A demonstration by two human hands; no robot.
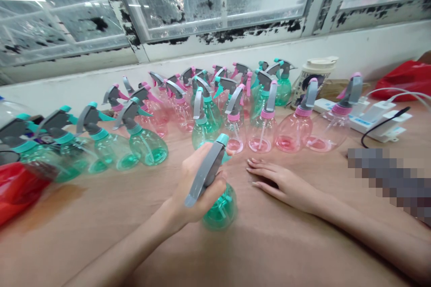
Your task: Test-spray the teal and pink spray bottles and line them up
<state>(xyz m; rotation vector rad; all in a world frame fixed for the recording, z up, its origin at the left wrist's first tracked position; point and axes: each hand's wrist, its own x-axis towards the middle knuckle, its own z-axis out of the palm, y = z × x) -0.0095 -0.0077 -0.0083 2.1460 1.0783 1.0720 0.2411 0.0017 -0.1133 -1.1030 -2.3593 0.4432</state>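
My left hand (197, 184) is wrapped round the neck of a green spray bottle (220, 210) with a grey and teal trigger head. The bottle stands nearly upright at the middle of the table, its nozzle pointing away from me. My right hand (283, 184) lies flat on the table to the right of it, fingers stretched out, holding nothing. Just beyond the hands stands a row of pink spray bottles (261, 136), with another green spray bottle (202, 130) at the row's left end. More green spray bottles (148, 145) stand in a line at the left.
Further pink and green bottles crowd behind, below the window wall. A lidded paper cup (311, 78) and a white power strip (377, 121) with cables are at the back right. Red plastic bags lie at the left edge (20, 188) and far right (404, 81) of the brown table (134, 215).
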